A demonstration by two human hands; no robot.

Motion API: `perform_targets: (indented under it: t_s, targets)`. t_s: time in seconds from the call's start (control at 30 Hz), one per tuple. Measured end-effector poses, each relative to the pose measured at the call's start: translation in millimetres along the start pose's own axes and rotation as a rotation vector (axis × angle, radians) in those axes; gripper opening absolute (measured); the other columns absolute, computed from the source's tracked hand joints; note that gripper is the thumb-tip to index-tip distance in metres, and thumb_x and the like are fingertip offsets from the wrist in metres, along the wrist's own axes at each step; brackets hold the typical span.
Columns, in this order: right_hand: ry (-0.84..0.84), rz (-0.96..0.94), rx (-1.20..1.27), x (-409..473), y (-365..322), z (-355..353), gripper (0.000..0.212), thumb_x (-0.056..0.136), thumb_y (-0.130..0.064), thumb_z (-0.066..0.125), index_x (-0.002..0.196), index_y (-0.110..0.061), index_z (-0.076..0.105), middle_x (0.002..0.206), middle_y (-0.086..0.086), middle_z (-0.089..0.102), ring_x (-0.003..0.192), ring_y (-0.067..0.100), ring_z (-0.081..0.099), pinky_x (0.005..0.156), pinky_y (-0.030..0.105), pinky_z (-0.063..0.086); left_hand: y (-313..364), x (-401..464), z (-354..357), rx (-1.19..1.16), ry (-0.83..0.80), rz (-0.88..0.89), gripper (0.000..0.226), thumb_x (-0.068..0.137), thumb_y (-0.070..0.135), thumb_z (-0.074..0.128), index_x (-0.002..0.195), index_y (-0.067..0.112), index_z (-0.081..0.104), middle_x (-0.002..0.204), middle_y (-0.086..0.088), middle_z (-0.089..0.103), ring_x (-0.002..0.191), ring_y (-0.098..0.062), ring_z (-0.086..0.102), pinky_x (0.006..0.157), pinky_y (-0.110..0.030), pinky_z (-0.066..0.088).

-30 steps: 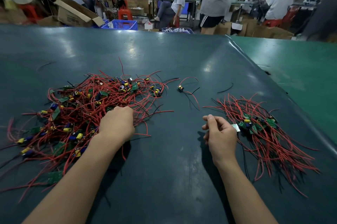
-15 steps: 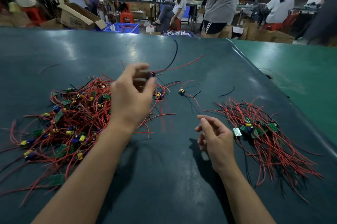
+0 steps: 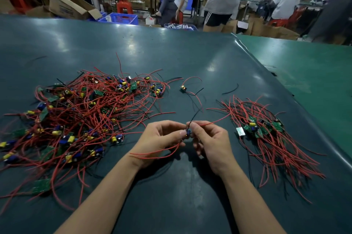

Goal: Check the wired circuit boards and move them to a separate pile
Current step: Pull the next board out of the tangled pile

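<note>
Between my two hands, just above the table's middle, is a small wired circuit board (image 3: 187,133) with red and black leads. My left hand (image 3: 159,141) pinches it from the left, and my right hand (image 3: 210,141) pinches it from the right. The board is mostly hidden by my fingertips. A large tangled pile of boards with red wires (image 3: 76,119) lies to the left. A smaller, more ordered pile (image 3: 264,134) lies to the right, close to my right hand.
One stray board (image 3: 183,88) and a loose black wire (image 3: 230,90) lie beyond my hands on the dark green table (image 3: 171,205). A raised seam (image 3: 266,73) borders a lighter green surface on the right. People and boxes fill the background.
My left hand lifted a board out of the big pile and brought it down to the middle. My right hand moved left from the small pile and took hold of the same board.
</note>
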State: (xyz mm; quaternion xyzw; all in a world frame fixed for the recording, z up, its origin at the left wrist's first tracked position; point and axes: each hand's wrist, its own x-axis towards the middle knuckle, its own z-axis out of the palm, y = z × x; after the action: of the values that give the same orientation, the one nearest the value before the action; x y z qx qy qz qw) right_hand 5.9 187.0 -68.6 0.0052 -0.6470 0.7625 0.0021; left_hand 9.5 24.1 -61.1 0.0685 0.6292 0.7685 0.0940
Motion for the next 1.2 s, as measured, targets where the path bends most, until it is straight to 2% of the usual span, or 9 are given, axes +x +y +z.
perform_targets:
  t_s: [0.17, 0.33, 0.43, 0.63, 0.77, 0.87, 0.97, 1.07, 1.2]
  targets:
    - [0.003, 0.030, -0.006, -1, -2, 2, 0.006, 0.088, -0.011, 0.070, 0.084, -0.009, 0.074, 0.058, 0.001, 0.064, 0.039, 0.008, 0.048, 0.035, 0.016, 0.036, -2, 4, 3, 0.018, 0.085, 0.001, 0.025, 0.072, 0.017, 0.075, 0.092, 0.003, 0.072, 0.080, -0.012, 0.074, 0.062, -0.015, 0.064, 0.058, -0.022, 0.052]
    - [0.064, -0.035, -0.133, -3, 1, 4, 0.016, 0.088, -0.015, 0.072, 0.073, -0.008, 0.074, 0.052, 0.003, 0.058, 0.038, 0.012, 0.046, 0.036, 0.017, 0.036, -8, 1, 6, 0.293, 0.103, 0.179, 0.017, 0.082, 0.004, 0.074, 0.099, 0.006, 0.076, 0.089, -0.002, 0.077, 0.080, -0.008, 0.071, 0.074, -0.018, 0.053]
    - [0.050, -0.092, -0.196, -3, 2, 4, 0.021, 0.091, -0.014, 0.069, 0.070, -0.011, 0.074, 0.052, -0.004, 0.058, 0.042, 0.007, 0.045, 0.038, 0.018, 0.036, -8, -3, 10, 0.266, 0.113, 0.197, 0.019, 0.081, -0.002, 0.074, 0.100, 0.004, 0.076, 0.091, -0.005, 0.077, 0.081, -0.009, 0.070, 0.076, -0.019, 0.053]
    - [0.071, -0.024, 0.008, -2, -1, 3, 0.018, 0.093, -0.018, 0.065, 0.080, -0.019, 0.078, 0.055, -0.005, 0.055, 0.037, 0.008, 0.036, 0.036, 0.015, 0.025, -5, -4, 6, 0.134, 0.051, 0.103, 0.012, 0.085, -0.008, 0.066, 0.090, 0.002, 0.072, 0.062, 0.003, 0.069, 0.049, -0.005, 0.051, 0.049, -0.014, 0.040]
    - [0.207, -0.031, 0.220, 5, -6, -4, 0.029, 0.094, -0.008, 0.060, 0.070, -0.012, 0.074, 0.057, 0.001, 0.049, 0.035, 0.007, 0.032, 0.034, 0.015, 0.022, -5, -6, 5, 0.073, -0.004, 0.062, 0.014, 0.086, -0.011, 0.062, 0.087, 0.000, 0.070, 0.070, -0.005, 0.073, 0.051, -0.005, 0.057, 0.050, -0.014, 0.043]
    - [0.196, -0.004, 0.327, 6, -7, -4, 0.030, 0.096, -0.007, 0.057, 0.070, -0.011, 0.073, 0.058, -0.001, 0.051, 0.035, 0.006, 0.035, 0.032, 0.014, 0.024, -5, -5, 5, 0.107, -0.029, 0.048, 0.014, 0.086, -0.011, 0.062, 0.085, 0.001, 0.070, 0.070, -0.006, 0.073, 0.051, -0.006, 0.058, 0.051, -0.015, 0.044]
    - [0.139, 0.025, 0.325, 5, -4, -3, 0.025, 0.097, -0.011, 0.057, 0.077, -0.008, 0.072, 0.056, -0.003, 0.051, 0.036, 0.005, 0.036, 0.033, 0.015, 0.026, -1, -1, 7, 0.159, -0.037, 0.022, 0.003, 0.087, 0.004, 0.068, 0.086, 0.003, 0.070, 0.069, -0.004, 0.070, 0.052, -0.009, 0.057, 0.052, -0.018, 0.043]
    - [0.099, 0.034, 0.265, 6, -3, -2, 0.023, 0.095, -0.011, 0.060, 0.078, -0.009, 0.075, 0.055, -0.002, 0.053, 0.038, 0.006, 0.038, 0.033, 0.016, 0.027, -1, -1, 10, 0.213, -0.051, 0.036, 0.025, 0.080, 0.024, 0.071, 0.089, 0.001, 0.073, 0.060, 0.004, 0.065, 0.050, -0.004, 0.054, 0.050, -0.015, 0.042]
    - [0.207, -0.007, 0.282, 9, -5, -6, 0.027, 0.094, -0.008, 0.060, 0.071, -0.010, 0.074, 0.055, -0.002, 0.054, 0.036, 0.006, 0.038, 0.032, 0.015, 0.026, -7, -5, 9, 0.274, -0.063, 0.094, 0.008, 0.087, 0.008, 0.069, 0.081, 0.008, 0.074, 0.058, 0.006, 0.064, 0.052, 0.000, 0.053, 0.053, -0.012, 0.040]
